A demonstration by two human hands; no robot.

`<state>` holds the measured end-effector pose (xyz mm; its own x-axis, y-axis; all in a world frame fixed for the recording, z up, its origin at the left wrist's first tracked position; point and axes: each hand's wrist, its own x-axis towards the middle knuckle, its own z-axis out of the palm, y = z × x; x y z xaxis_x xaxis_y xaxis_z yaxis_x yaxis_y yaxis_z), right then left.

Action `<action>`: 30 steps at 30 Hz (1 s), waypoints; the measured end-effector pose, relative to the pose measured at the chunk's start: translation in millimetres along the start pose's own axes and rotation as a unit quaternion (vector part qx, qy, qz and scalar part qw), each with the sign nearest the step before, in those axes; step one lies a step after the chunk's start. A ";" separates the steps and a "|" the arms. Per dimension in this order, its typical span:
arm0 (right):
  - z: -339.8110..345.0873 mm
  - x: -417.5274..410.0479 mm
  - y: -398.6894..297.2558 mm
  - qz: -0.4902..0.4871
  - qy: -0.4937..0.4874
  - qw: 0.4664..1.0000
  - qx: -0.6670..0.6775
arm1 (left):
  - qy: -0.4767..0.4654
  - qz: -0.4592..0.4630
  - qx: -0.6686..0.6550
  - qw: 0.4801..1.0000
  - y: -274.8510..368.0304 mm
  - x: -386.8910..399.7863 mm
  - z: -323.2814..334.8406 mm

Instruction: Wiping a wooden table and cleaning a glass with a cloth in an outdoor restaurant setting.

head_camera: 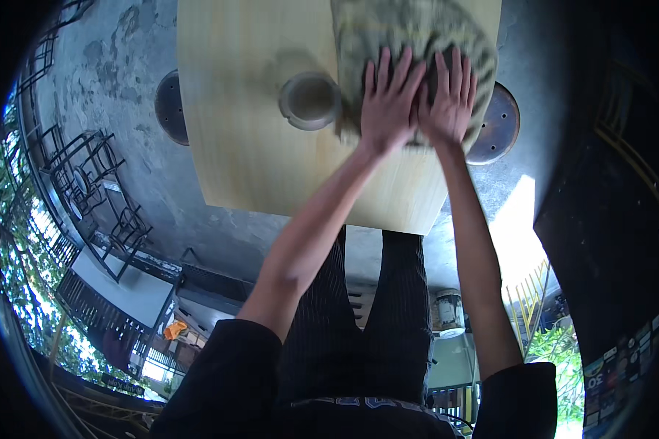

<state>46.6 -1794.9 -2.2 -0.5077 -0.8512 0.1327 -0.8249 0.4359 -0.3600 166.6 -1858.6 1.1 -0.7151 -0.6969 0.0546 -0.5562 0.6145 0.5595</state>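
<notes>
My left hand [391, 101] and my right hand [449, 101] lie side by side, palms down with fingers spread, on a patterned grey-green cloth [373, 27]. Neither appears to grip anything, and their inner edges meet near the thumbs. Dark patches of the cloth or of something on it show between the fingers; blur hides which. The cloth covers the far right part of a pale wooden table [241, 148]. Left of my hands, close to the cloth's edge, stands a round ashtray or shallow bowl [310, 101].
Round stools with small holes show beyond the table's left side [172, 107] and right side [495, 123]. The table's near edge is above my legs. Metal-framed furniture [88, 175] stands far left; a paint-stained bucket [449, 313] is on the floor at lower right.
</notes>
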 end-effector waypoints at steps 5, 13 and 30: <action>-26.7 -198.0 -42.6 0.086 -0.087 0.992 0.009 | -0.211 0.009 -0.113 0.971 19.3 -165.0 -35.5; -15.3 -204.3 -90.1 0.143 -0.117 0.983 -0.013 | -0.040 -0.023 -0.068 0.997 -49.6 -120.3 -120.7; 84.3 54.0 -148.3 0.014 0.151 0.988 0.014 | -0.048 -0.071 -0.054 0.995 -130.8 -86.0 -203.3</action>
<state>162.5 -1930.1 -19.4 -0.5851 -0.7108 0.3903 -0.8042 0.4468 -0.3919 387.0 -1954.1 91.3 -0.6722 -0.7325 -0.1078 -0.6094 0.4648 0.6424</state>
